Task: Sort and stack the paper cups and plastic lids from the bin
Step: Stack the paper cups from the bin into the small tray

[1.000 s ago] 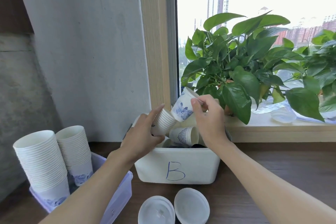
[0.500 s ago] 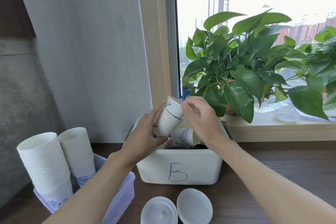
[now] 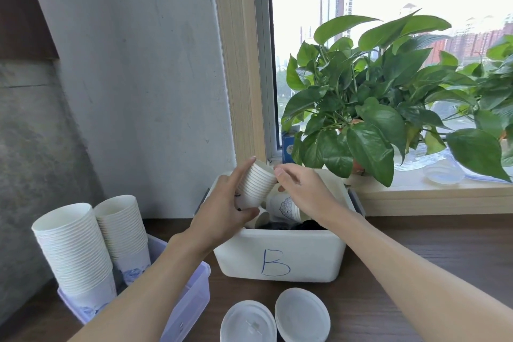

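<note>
Nearest: two plastic lids (image 3: 248, 323) (image 3: 302, 311) side by side on the table (image 3: 444, 233). At left, one clear tub (image 3: 191, 294) with two tall cup stacks (image 3: 75, 250) (image 3: 122, 228). Behind the lids, one white bin (image 3: 277, 255) marked B, with one patterned cup (image 3: 286, 207) on its side inside. Above the bin, left hand (image 3: 222, 208) wrapped round a short nested stack (image 3: 256, 184); right hand (image 3: 302, 191) loosely curled, thumb at the stack's rim — grip on anything unclear. Farthest, one leafy plant (image 3: 361, 119) on the sill.
</note>
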